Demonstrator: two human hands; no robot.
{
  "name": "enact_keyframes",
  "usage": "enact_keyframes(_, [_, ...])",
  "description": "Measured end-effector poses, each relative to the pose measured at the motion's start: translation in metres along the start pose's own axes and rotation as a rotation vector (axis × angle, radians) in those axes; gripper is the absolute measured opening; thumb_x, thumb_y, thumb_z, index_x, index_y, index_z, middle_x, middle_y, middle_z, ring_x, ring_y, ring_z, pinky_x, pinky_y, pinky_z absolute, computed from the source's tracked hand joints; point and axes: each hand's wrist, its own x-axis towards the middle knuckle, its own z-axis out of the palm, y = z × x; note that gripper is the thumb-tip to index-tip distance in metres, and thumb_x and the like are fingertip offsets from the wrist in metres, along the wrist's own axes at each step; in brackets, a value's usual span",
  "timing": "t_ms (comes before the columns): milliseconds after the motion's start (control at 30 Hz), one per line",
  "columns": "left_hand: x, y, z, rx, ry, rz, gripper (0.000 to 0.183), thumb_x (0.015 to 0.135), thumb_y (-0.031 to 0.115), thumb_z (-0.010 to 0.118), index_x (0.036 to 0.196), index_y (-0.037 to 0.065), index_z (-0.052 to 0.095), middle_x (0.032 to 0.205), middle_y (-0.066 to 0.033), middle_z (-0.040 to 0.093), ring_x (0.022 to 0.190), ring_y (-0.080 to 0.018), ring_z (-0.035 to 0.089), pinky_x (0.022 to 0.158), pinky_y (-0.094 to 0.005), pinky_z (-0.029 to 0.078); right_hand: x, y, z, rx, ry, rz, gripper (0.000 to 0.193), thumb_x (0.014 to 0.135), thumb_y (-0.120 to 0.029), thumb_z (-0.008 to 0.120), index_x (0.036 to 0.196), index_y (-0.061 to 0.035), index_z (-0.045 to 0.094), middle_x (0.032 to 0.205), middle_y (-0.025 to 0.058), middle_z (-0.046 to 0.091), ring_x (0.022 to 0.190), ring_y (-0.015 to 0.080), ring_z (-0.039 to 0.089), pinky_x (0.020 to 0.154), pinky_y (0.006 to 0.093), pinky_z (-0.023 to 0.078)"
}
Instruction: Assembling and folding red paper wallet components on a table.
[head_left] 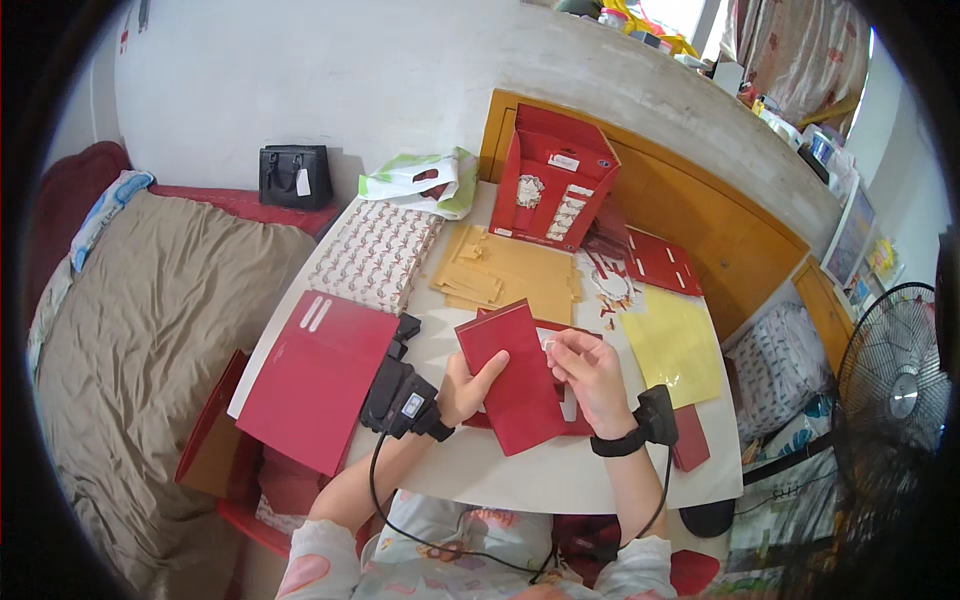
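Observation:
My left hand (465, 388) is closed on a flat dark red cardboard box (522, 400), thumb lying across its face. The box is tilted above the front middle of the table. At its right edge, my right hand (590, 375) pinches a small whitish piece (548, 343), too small to name. Beneath the held box, another red cardboard piece lies partly hidden on the white table (480, 480). A large red card sheet (325, 375) with two pale slots lies left of my left hand. A yellow sheet (675, 350) lies beyond my right hand, with a red strip (690, 440) nearby.
At the back stands a red display carton (545, 185). Tan cardboard pieces (530, 275), a patterned stack (375, 255) and a green-white plastic bag (425, 185) share the table. A fan (900, 385) stands right, a bed (160, 330) left. Black cables (375, 500) hang from both wrist devices.

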Motion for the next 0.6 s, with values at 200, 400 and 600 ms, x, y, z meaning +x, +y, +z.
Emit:
enact_keyframes(200, [-0.003, 0.000, -0.002, 0.057, -0.033, -0.033, 0.027, 0.085, 0.020, 0.054, 0.095, -0.004, 0.056, 0.079, -0.0099, 0.063, 0.067, -0.0117, 0.058, 0.057, -0.0256, 0.047, -0.009, 0.007, -0.002, -0.064, -0.056, -0.101, 0.019, 0.083, -0.007, 0.052, 0.100, 0.0004, 0.057, 0.083, 0.0020, 0.054, 0.073, 0.0077, 0.048, 0.060, 0.0188, 0.037])
enact_keyframes(400, [-0.006, 0.007, 0.001, 0.050, 0.008, 0.164, 0.025, 0.086, 0.018, 0.051, 0.098, -0.004, 0.055, 0.083, -0.0106, 0.063, 0.067, -0.0121, 0.058, 0.055, -0.0250, 0.047, -0.018, 0.010, 0.012, -0.696, -0.008, -0.534, 0.034, 0.083, -0.006, 0.049, 0.117, 0.0009, 0.048, 0.084, 0.0046, 0.051, 0.067, 0.0087, 0.047, 0.060, 0.0224, 0.040])
enact_keyframes(600, [-0.011, -0.001, 0.000, 0.035, 0.105, 0.160, 0.023, 0.090, 0.014, 0.042, 0.104, -0.002, 0.050, 0.094, -0.0088, 0.058, 0.083, -0.0146, 0.056, 0.071, -0.0273, 0.046, -0.031, 0.027, 0.038, -1.156, -0.045, -0.653, 0.047, 0.077, -0.002, 0.049, 0.123, 0.0052, 0.039, 0.078, 0.0121, 0.046, 0.066, 0.0239, 0.050, 0.060, 0.0309, 0.043])
